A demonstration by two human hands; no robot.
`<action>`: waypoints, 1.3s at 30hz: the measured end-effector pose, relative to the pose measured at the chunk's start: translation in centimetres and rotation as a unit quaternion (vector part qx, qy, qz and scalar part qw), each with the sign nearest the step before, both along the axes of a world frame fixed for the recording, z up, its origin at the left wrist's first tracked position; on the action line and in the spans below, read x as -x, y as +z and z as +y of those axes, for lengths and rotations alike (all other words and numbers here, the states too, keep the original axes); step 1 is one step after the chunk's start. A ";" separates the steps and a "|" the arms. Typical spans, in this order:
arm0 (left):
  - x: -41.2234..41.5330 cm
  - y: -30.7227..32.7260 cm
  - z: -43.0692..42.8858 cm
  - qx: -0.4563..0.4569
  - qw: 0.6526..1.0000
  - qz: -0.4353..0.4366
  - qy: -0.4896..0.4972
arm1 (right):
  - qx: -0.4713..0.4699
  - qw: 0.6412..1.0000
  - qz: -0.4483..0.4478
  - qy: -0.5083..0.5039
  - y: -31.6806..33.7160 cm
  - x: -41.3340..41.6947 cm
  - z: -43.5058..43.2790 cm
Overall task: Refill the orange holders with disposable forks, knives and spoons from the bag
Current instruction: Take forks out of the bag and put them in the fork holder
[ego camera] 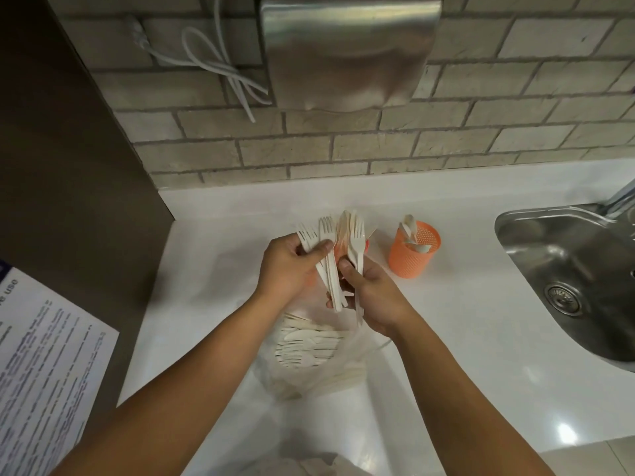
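Note:
My left hand [290, 266] grips a small bunch of cream disposable forks [326, 249], tines pointing away from me. Close beside it, my right hand [372, 297] holds another bunch of forks [357, 242], tines also up. Both bunches hover over the white counter [446, 304]. Below my hands lies a clear plastic bag [309, 352] with several more pieces of cream cutlery inside. An orange mesh holder [414, 252] stands to the right of my hands with a few spoons in it. A second orange shape shows behind the forks, mostly hidden.
A steel sink [567, 269] with a tap is set into the counter at the right. A metal dispenser [347, 49] and a looped white cable [220, 67] hang on the brick wall. A printed notice [44, 355] is at the left. Crumpled plastic lies at the bottom edge.

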State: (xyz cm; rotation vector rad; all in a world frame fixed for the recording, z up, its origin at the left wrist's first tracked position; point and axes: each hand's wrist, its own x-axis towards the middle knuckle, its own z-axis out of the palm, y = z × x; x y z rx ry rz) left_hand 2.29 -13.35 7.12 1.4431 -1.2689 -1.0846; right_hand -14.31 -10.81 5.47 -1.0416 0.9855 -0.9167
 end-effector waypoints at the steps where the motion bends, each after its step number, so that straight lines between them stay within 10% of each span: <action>1: -0.1 -0.1 0.2 0.005 1.000 -0.010 0.005 | 0.010 1.000 0.018 0.005 0.1 -0.2 0.2; 7: -0.3 -1.6 1.0 0.022 0.997 -0.080 -0.007 | 0.050 0.994 0.097 0.010 0.8 -1.8 0.5; 19: -1.2 -2.3 1.8 -0.122 0.976 0.157 -0.092 | 0.052 0.986 0.148 -0.048 0.7 -3.1 0.8; 26: -1.2 -2.1 2.1 -0.114 0.984 0.128 -0.052 | 0.080 0.953 0.261 -0.129 -0.1 -3.1 0.3; 39: -5.3 -1.1 4.9 -0.103 0.976 0.180 -0.072 | -0.128 0.986 -0.056 -0.086 0.9 -6.6 3.7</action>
